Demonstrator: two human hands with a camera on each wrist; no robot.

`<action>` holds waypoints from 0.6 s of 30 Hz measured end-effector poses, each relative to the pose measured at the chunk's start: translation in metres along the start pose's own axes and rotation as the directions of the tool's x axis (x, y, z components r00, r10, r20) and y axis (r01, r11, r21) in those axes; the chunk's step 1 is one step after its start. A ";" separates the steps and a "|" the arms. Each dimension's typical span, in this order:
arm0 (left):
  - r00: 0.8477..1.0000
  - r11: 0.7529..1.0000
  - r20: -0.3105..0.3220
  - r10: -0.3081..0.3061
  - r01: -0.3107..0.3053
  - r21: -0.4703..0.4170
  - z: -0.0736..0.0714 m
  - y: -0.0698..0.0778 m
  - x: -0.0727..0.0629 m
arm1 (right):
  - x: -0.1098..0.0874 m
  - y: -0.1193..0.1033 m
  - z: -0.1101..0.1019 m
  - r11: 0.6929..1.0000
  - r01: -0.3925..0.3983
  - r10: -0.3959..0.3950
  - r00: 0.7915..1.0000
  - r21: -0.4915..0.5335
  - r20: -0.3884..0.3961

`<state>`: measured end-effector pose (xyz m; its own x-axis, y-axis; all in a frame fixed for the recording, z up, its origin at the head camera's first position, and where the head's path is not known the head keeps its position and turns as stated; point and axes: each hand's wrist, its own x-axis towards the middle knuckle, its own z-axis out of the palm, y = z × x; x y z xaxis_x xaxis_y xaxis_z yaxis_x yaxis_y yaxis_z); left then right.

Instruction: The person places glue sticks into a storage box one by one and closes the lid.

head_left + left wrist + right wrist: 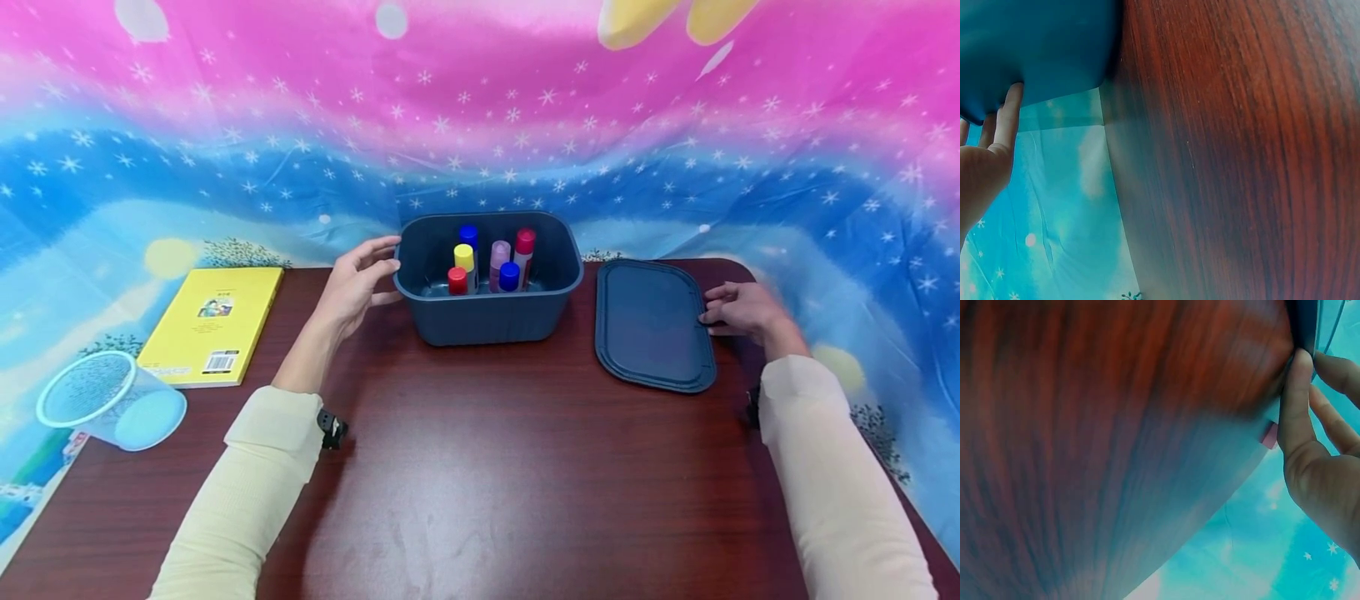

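A dark blue-grey plastic bin (pixel 491 321) stands at the back middle of the table, holding several capped bottles or markers with red, yellow, blue and purple tops. My left hand (pixel 351 287) is at its left end, fingers fairly straight and fingertips at the wall, as the bin's side (pixel 1054 50) shows in the left wrist view. To the right, a flat dark lid (pixel 652 325) of matching colour lies by the table's right edge. My right hand (pixel 746 312) pinches the lid's right edge; in the right wrist view thumb and fingers (pixel 1297 406) meet at that edge.
A yellow book (pixel 217 325) lies at the back left. Nearer, a light blue mesh basket (pixel 112 400) is tipped on its side by the table's left edge. A patterned cloth (pixel 480 108) hangs behind the dark reddish wooden table (pixel 480 467).
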<state>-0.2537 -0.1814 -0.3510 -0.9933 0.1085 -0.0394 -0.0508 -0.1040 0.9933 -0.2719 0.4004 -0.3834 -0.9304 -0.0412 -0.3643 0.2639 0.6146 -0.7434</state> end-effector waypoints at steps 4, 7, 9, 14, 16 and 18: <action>1.000 1.000 0.002 -0.002 0.002 0.010 0.000 0.000 0.001 | 0.000 -0.001 0.000 1.000 0.012 -0.012 1.000 0.024 0.003; 1.000 1.000 0.001 -0.003 0.003 0.018 0.000 0.000 0.000 | -0.002 -0.001 -0.001 0.997 0.011 -0.012 1.000 0.080 0.010; 1.000 1.000 0.000 -0.004 0.004 0.021 0.000 0.000 -0.001 | -0.003 0.000 -0.002 0.992 -0.003 0.001 1.000 0.128 0.020; 1.000 1.000 -0.001 -0.003 0.003 0.012 0.001 0.000 0.000 | -0.008 -0.002 -0.006 0.964 -0.031 0.027 0.999 0.266 0.017; 1.000 1.000 -0.003 -0.002 0.002 0.007 0.001 0.000 0.000 | -0.010 -0.004 -0.007 0.957 -0.013 0.015 1.000 0.291 -0.005; 1.000 1.000 -0.004 -0.002 0.002 0.004 0.002 0.000 0.000 | -0.014 -0.008 -0.007 0.954 0.015 -0.003 0.999 0.299 -0.039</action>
<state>-0.2533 -0.1795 -0.3511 -0.9936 0.1052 -0.0419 -0.0524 -0.0998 0.9936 -0.2629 0.4017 -0.3683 -0.9404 -0.0125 -0.3398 0.3141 0.3507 -0.8823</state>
